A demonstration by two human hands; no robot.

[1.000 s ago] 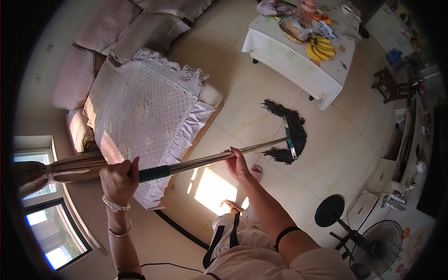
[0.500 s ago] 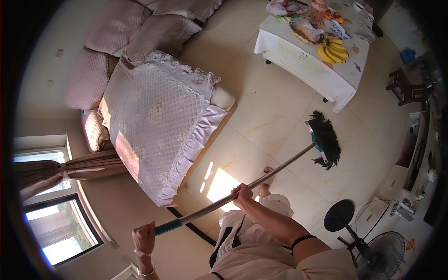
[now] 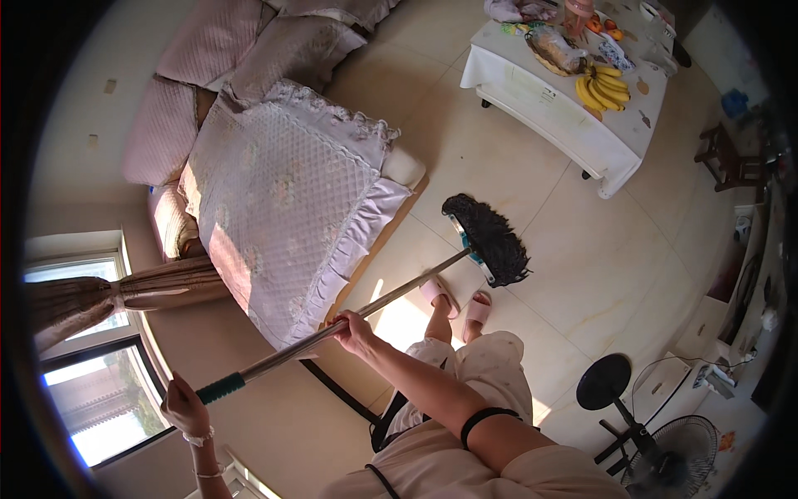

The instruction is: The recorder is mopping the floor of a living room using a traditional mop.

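A long-handled mop (image 3: pixel 303 343) slants across the view from lower left to upper right. My left hand (image 3: pixel 184 405) is closed around the end of its green grip, with bracelets at the wrist. Partway along the metal pole, my right hand (image 3: pixel 355 332) is wrapped around it. The dark shaggy mop head (image 3: pixel 492 241), with a teal fitting, rests on the tiled floor (image 3: pixel 573 274) just beyond my feet in pink slippers (image 3: pixel 477 306).
A sofa with a quilted lilac cover (image 3: pixel 283 191) stands to the left of the mop head. At the upper right is a white-clothed table (image 3: pixel 549 108) bearing bananas (image 3: pixel 603 89). A standing fan (image 3: pixel 673 453), a cabinet (image 3: pixel 665 378) and a small wooden stool (image 3: pixel 727 158) line the right side.
Both hands have moved left with the mop, drawing its head left across the floor toward the sofa. My slippered feet now show more fully.
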